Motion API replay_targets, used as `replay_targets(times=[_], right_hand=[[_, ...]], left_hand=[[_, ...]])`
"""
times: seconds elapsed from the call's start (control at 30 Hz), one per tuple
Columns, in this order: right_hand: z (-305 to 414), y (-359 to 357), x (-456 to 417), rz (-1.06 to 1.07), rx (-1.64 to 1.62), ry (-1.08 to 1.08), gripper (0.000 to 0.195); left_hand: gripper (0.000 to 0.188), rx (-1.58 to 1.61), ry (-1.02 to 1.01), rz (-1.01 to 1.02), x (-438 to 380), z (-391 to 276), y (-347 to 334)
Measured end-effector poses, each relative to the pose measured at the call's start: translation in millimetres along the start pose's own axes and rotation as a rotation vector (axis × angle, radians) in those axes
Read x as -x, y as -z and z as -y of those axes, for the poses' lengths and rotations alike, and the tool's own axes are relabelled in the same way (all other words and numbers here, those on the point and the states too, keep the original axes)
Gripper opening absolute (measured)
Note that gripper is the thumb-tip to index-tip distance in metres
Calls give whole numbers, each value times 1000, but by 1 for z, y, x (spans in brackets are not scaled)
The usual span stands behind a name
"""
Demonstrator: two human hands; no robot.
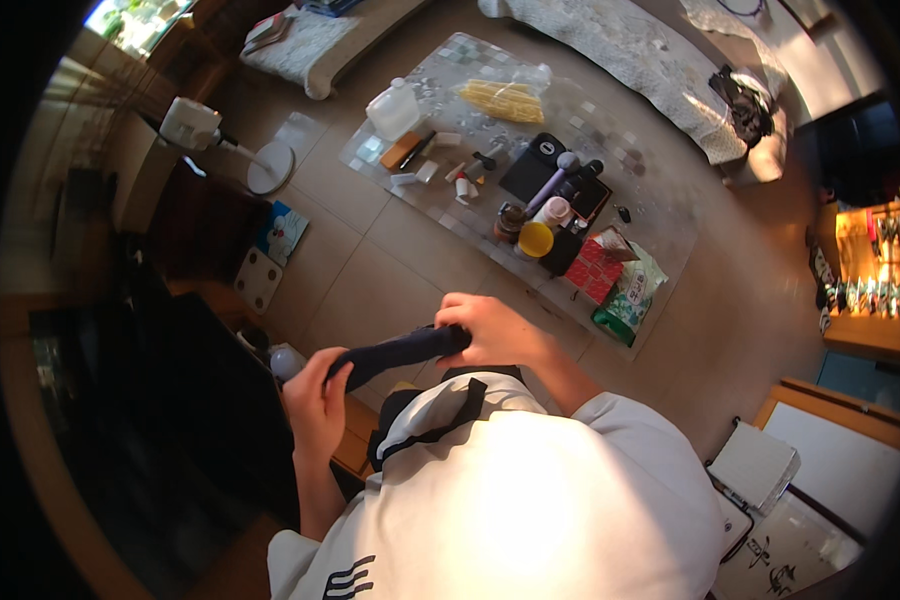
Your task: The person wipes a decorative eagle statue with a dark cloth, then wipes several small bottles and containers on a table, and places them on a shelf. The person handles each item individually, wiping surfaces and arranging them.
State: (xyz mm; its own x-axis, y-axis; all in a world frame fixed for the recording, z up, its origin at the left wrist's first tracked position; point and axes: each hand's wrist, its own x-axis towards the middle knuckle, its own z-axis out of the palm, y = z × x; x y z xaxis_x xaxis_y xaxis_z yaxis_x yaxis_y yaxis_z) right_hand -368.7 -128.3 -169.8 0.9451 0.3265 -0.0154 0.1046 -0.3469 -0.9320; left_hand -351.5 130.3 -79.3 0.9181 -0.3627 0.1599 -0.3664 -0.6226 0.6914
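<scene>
A dark navy cloth (399,355), folded or rolled into a long narrow strip, stretches between my two hands in front of my white shirt. My left hand (319,397) grips its left end, the thumb lying over the fabric. Around the right end are the curled fingers of my right hand (487,330). The cloth slopes slightly up to the right, and what kind of cloth item it is cannot be told. A black strap or cord (450,421) lies across the lower part of the shirt.
Ahead stands a low table (450,214) with a white jug (393,109), a bag of yellow sticks (504,100), a yellow-lidded jar (535,240), a red box (594,270) and a green-white packet (631,296). A large black screen (217,405) is close on the left; a covered sofa (615,60) is beyond.
</scene>
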Motion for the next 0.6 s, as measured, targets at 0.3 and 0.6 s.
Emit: replay_targets(times=[0.3,0.6], right_hand=[[-48,32,52,-464,-406,-223,23],[-52,3,-5,-660,-546,-74,40]], left_hand=[[15,685,563,203,-63,11,-88],[23,963,462,294,-121,24,-175]])
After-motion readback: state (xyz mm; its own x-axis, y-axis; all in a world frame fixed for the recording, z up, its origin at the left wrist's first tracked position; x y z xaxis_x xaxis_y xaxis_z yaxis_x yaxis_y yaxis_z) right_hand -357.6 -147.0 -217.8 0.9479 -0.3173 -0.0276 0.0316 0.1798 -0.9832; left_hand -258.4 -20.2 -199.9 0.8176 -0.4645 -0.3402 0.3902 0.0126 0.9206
